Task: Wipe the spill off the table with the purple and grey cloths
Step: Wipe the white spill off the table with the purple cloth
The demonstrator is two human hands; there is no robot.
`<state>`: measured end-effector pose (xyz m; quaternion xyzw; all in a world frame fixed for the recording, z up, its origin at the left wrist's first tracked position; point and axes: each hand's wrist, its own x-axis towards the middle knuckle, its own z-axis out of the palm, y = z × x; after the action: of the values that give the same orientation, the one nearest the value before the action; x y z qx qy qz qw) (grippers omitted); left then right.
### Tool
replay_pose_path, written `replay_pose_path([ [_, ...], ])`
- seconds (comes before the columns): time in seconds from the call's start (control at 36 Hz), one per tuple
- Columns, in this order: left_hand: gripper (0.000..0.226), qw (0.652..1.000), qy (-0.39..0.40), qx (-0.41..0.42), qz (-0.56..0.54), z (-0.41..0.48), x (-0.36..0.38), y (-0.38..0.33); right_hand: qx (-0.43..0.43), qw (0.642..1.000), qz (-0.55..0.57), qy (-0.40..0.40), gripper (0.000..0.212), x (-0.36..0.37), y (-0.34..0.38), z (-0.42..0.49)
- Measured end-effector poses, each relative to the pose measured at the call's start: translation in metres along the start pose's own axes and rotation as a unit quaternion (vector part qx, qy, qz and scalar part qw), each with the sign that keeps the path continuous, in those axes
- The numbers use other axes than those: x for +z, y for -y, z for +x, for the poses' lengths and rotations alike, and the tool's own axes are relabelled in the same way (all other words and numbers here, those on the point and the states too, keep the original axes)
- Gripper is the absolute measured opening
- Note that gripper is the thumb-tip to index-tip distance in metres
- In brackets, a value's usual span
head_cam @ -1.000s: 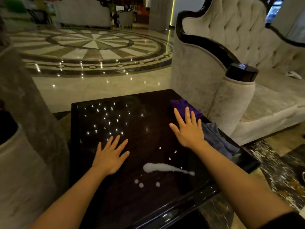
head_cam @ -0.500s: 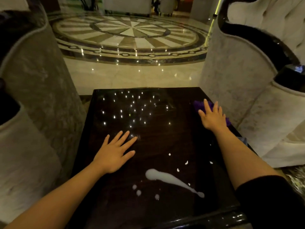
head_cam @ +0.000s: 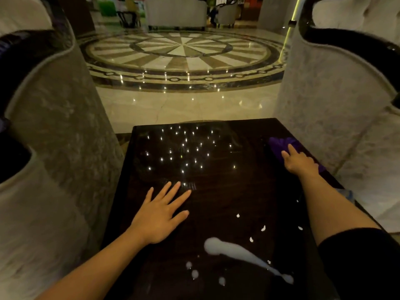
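A: What's on the dark table [head_cam: 216,152]?
B: A white spill [head_cam: 238,252] near its front edge; the purple cloth [head_cam: 279,144] at the far right edge.
A: And the hands?
B: Left hand [head_cam: 161,215] flat, fingers spread; right hand [head_cam: 299,162] on the purple cloth, grip unclear

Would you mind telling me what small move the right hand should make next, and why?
Probably close the right hand on the purple cloth: it already rests on the cloth, while the white spill lies unwiped near the table's front edge.
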<state>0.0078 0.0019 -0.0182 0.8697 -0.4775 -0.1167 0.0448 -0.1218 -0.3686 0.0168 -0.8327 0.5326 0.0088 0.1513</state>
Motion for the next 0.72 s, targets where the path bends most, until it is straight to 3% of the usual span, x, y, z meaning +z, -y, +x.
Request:
replay_pose_path([
  [0.47,0.056,1.000,0.010,-0.004,0.010,0.000,-0.004,-0.005,-0.157,0.986,-0.049,0.018,0.047,0.013,0.033,-0.055],
  [0.72,0.056,1.000,0.003,-0.002,0.006,0.000,-0.005,-0.006,-0.234,0.971,-0.055,-0.010,0.045,0.033,0.044,-0.111],
])
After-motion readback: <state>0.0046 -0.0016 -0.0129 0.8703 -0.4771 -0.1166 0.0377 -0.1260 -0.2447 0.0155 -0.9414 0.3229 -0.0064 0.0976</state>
